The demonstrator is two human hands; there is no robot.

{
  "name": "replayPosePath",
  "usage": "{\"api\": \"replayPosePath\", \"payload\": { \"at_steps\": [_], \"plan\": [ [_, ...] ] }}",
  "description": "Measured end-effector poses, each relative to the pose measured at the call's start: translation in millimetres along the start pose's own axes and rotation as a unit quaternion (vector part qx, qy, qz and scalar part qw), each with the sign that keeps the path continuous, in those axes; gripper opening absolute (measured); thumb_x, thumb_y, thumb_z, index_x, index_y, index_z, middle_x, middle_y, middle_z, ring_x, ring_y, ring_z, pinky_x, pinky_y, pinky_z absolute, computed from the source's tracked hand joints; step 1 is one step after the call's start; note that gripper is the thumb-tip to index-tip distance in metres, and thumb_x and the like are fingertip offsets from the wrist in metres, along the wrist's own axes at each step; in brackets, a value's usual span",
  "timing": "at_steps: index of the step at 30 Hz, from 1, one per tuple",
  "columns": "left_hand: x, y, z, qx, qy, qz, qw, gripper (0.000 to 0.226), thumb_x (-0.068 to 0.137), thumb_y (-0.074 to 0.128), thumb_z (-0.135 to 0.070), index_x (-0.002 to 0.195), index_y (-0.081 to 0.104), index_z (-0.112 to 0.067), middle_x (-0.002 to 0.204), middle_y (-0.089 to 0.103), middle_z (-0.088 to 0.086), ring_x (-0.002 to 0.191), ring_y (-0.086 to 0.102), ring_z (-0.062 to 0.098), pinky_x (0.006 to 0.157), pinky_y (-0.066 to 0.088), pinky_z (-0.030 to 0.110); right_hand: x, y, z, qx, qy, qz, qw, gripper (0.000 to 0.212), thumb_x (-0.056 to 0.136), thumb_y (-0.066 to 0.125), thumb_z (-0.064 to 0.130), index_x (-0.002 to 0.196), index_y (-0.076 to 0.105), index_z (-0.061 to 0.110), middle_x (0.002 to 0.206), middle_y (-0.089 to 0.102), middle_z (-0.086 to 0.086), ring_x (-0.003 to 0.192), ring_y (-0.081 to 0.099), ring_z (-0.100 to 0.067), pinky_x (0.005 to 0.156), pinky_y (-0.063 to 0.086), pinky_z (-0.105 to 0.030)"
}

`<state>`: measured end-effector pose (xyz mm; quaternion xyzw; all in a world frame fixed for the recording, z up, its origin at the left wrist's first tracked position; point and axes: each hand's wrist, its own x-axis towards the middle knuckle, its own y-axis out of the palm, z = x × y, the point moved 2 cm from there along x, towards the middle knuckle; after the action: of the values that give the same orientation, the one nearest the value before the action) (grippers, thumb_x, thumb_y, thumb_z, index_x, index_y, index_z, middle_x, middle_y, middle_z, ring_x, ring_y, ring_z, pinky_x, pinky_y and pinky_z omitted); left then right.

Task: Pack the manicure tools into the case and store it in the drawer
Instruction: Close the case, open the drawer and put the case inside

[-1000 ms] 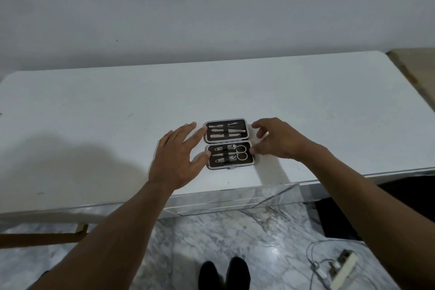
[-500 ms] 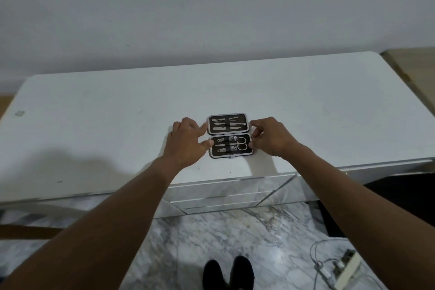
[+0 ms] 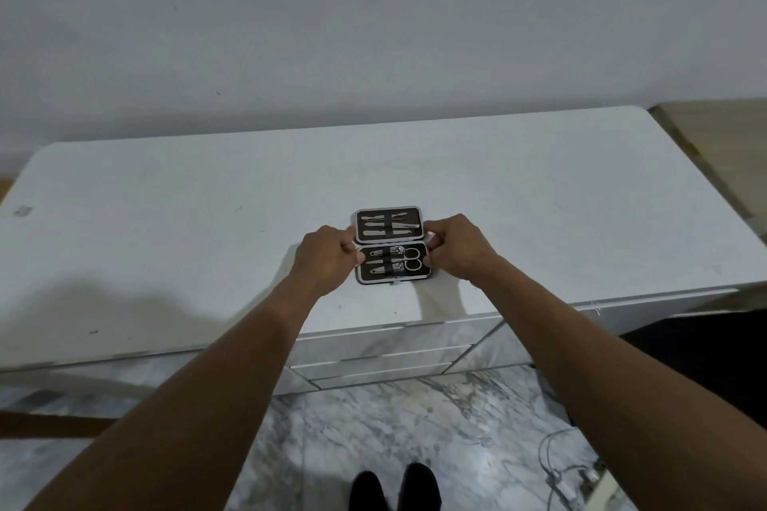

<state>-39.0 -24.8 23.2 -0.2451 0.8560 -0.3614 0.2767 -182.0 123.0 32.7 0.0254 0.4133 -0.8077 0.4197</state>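
Note:
A small manicure case [image 3: 391,246] lies open on the white dresser top [image 3: 207,220], near its front edge. Both dark-lined halves hold several metal tools under straps, with small scissors [image 3: 412,263] in the near half. My left hand [image 3: 328,257] pinches the case's left edge at the hinge line, fingers curled. My right hand [image 3: 454,247] pinches the right edge the same way. The far half looks slightly raised.
Below the dresser's front edge are marble-look drawer fronts [image 3: 373,357], all closed. The marble floor shows my shoes [image 3: 394,485] and a power strip with cables [image 3: 581,477] at bottom right. A wooden surface [image 3: 722,137] adjoins the dresser's right end.
Both hands went from open beside the case to curled, pinching its left and right edges. The camera view pulled back, showing more of the drawers.

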Motion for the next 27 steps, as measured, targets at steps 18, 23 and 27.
{"api": "replayPosePath", "payload": {
  "at_steps": [18,23,27],
  "plan": [
    [-10.0,9.5,1.4,-0.235,-0.065,-0.086,0.966,0.047,0.079,0.074,-0.003,0.123,0.067,-0.018,0.105,0.070,-0.003,0.095,0.067,0.015,0.090,0.046,0.024,-15.8,8.3,-5.1,0.098,-0.024,-0.072,0.992,0.046,0.072,0.058,-0.011,0.106,0.071,0.018,0.086,0.065,0.010,0.069,0.062,-0.013,0.076,0.052,-0.028],
    [-11.7,11.9,1.1,-0.257,-0.065,-0.102,0.959,0.037,0.077,0.073,0.003,0.111,0.071,-0.013,0.093,0.070,-0.001,0.086,0.068,0.015,0.086,0.051,0.023,-16.6,13.5,-9.2,0.163,-0.021,-0.082,0.983,0.057,0.071,0.054,-0.011,0.118,0.064,0.020,0.112,0.071,0.001,0.074,0.069,-0.014,0.086,0.058,-0.037],
    [-17.3,13.8,0.1,-0.273,-0.052,-0.113,0.954,0.032,0.078,0.069,0.003,0.091,0.070,-0.027,0.084,0.071,-0.006,0.092,0.070,0.018,0.090,0.053,0.026,-18.5,16.3,-13.9,0.208,-0.001,-0.089,0.974,0.042,0.075,0.067,0.013,0.115,0.066,0.021,0.113,0.073,0.002,0.097,0.070,-0.014,0.095,0.054,-0.037]
  ]
}}
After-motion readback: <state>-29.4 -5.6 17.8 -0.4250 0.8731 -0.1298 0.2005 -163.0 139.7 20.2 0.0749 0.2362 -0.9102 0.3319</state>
